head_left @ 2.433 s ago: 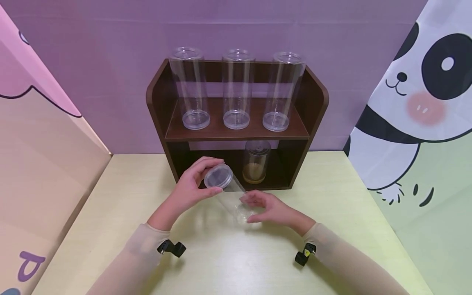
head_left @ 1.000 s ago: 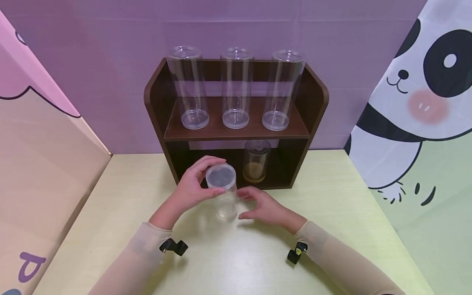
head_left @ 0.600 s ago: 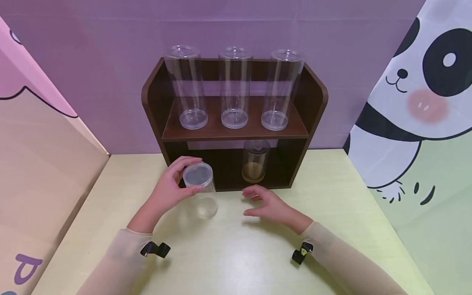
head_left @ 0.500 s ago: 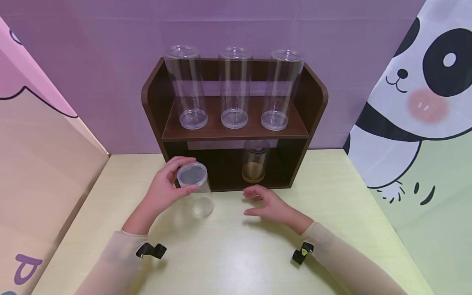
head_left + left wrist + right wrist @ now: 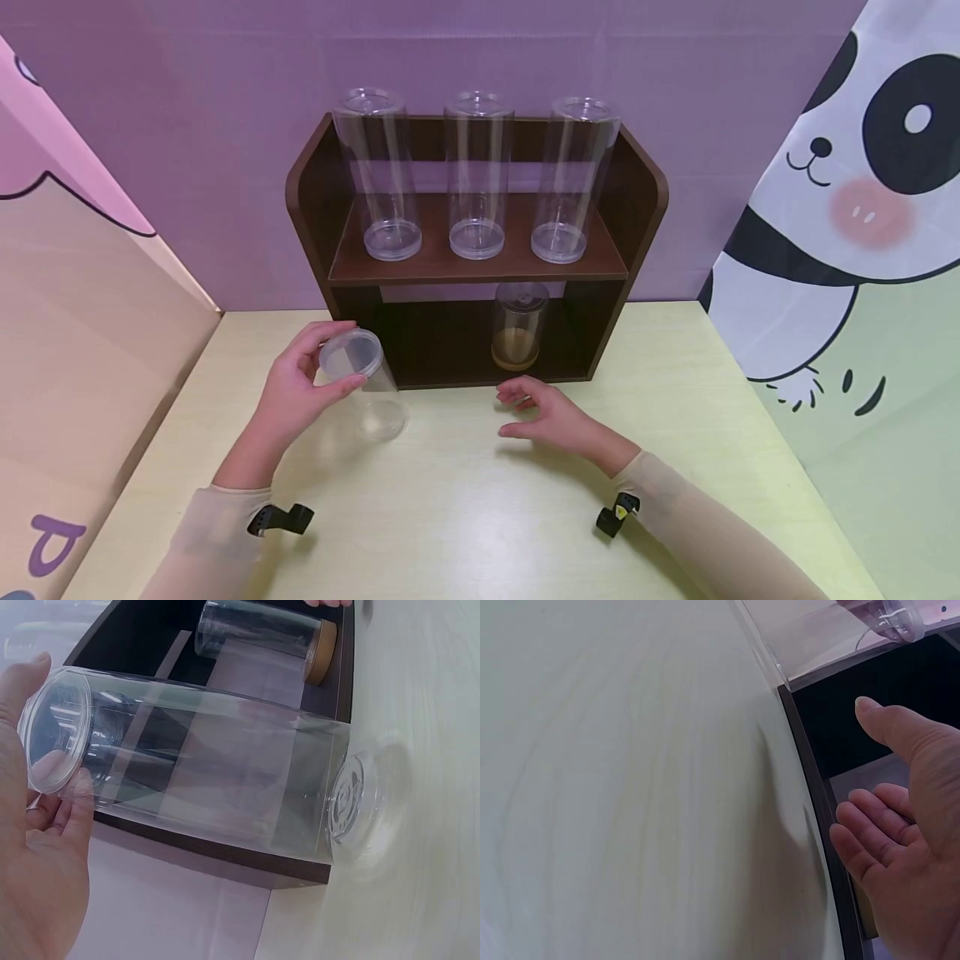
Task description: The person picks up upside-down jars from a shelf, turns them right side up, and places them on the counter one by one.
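A tall clear plastic jar (image 5: pixel 381 404) with a translucent round lid stands near the shelf's lower left front, its body leaning a little. My left hand (image 5: pixel 294 390) grips it at the lid, thumb on the near side and fingers behind the rim. In the left wrist view the same jar (image 5: pixel 225 769) has its bottom right at the tabletop. My right hand (image 5: pixel 555 419) holds nothing, its fingers loosely bent, before the lower right of the dark brown shelf (image 5: pixel 480 271).
On the upper shelf stand three tall clear jars: a left one (image 5: pixel 390 179), a middle one (image 5: pixel 477 179) and a right one (image 5: pixel 566 183). A shorter clear jar (image 5: pixel 517 321) with a tan base sits on the lower shelf. The pale table (image 5: pixel 480 517) extends toward me.
The jar went from slanted between both hands to nearly upright, then moved left with my left hand. My right hand came off it and stays in front of the shelf's right part.
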The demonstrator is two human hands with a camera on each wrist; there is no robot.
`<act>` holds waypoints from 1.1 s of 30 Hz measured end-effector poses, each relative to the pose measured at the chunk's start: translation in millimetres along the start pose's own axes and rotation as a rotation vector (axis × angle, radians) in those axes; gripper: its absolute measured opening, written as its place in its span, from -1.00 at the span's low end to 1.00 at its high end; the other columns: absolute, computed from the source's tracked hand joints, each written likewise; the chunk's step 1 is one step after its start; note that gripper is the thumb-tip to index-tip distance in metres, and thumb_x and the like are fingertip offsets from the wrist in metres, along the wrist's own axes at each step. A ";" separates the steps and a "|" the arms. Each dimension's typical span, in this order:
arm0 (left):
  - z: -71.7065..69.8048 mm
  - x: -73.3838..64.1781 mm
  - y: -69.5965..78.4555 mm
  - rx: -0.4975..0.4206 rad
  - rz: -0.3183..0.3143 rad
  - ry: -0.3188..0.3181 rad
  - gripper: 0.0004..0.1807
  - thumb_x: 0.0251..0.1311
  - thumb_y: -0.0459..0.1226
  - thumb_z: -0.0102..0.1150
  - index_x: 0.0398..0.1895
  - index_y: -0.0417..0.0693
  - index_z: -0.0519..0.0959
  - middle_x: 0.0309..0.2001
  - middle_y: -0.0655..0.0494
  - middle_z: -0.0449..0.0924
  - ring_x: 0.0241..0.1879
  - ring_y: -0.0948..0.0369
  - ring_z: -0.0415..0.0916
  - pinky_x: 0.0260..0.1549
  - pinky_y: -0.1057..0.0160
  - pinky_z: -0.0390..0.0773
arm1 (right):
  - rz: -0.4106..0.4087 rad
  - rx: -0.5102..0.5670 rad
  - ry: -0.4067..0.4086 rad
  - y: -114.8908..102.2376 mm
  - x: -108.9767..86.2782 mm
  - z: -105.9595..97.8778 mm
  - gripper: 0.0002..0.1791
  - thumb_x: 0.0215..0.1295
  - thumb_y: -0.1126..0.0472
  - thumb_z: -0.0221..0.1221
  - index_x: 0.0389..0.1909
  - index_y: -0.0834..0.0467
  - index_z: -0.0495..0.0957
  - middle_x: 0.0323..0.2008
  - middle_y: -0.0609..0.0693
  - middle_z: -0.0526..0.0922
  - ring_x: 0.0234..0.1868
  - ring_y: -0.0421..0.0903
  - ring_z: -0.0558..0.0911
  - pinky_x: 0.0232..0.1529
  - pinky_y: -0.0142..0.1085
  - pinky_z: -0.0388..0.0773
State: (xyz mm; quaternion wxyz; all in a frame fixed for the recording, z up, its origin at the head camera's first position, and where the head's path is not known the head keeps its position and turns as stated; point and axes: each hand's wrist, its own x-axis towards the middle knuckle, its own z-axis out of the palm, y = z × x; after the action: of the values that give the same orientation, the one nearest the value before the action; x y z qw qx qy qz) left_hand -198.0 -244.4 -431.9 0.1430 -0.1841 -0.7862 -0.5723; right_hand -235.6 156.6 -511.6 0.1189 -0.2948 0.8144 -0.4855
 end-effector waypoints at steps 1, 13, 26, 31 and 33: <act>-0.9 -0.3 -0.4 -0.001 0.001 0.005 -0.22 0.15 -0.62 0.55 0.48 -0.22 0.54 0.29 0.03 0.54 0.26 0.14 0.46 0.28 0.51 0.49 | -0.002 -0.001 0.000 -0.3 0.0 -0.3 -0.32 0.32 0.21 0.58 0.37 0.30 0.55 0.21 0.14 0.72 0.22 0.13 0.70 0.38 -0.06 0.62; 1.2 0.2 -4.4 0.006 -0.019 0.036 -0.20 0.14 -0.60 0.57 0.49 -0.21 0.52 0.33 0.00 0.52 0.27 0.18 0.46 0.31 0.54 0.46 | -0.013 -0.008 -0.012 0.5 0.4 -0.6 -0.34 0.33 0.22 0.58 0.36 0.31 0.55 0.18 0.15 0.73 0.19 0.13 0.71 0.36 0.00 0.62; 3.9 0.1 -9.0 0.041 -0.062 0.041 -0.18 0.16 -0.55 0.60 0.52 -0.18 0.52 0.34 -0.01 0.50 0.28 0.21 0.43 0.31 0.56 0.44 | -0.012 0.001 -0.014 0.3 -0.3 -0.3 -0.35 0.33 0.22 0.58 0.35 0.30 0.56 0.16 0.15 0.73 0.18 0.13 0.71 0.35 0.02 0.63; 4.9 -0.4 -9.7 0.040 -0.054 0.035 -0.19 0.18 -0.54 0.60 0.51 -0.17 0.52 0.34 -0.02 0.50 0.29 0.21 0.42 0.33 0.56 0.43 | -0.013 0.004 -0.013 0.1 -0.7 0.7 -0.36 0.32 0.23 0.58 0.34 0.30 0.57 0.15 0.15 0.74 0.17 0.13 0.71 0.34 0.00 0.63; 5.4 -0.5 -9.4 0.037 -0.050 0.032 -0.19 0.18 -0.54 0.60 0.52 -0.19 0.51 0.34 -0.03 0.49 0.29 0.20 0.42 0.33 0.56 0.43 | -0.012 0.008 -0.014 0.5 -0.9 1.2 -0.36 0.33 0.23 0.58 0.34 0.30 0.57 0.15 0.14 0.73 0.17 0.12 0.71 0.34 -0.01 0.63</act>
State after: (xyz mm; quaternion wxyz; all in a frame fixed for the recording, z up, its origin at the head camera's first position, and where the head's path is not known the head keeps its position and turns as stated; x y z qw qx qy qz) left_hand -201.9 -241.9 -441.7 0.1447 -0.1527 -0.7987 -0.5638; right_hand -234.5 156.5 -512.7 0.1229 -0.3026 0.8099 -0.4872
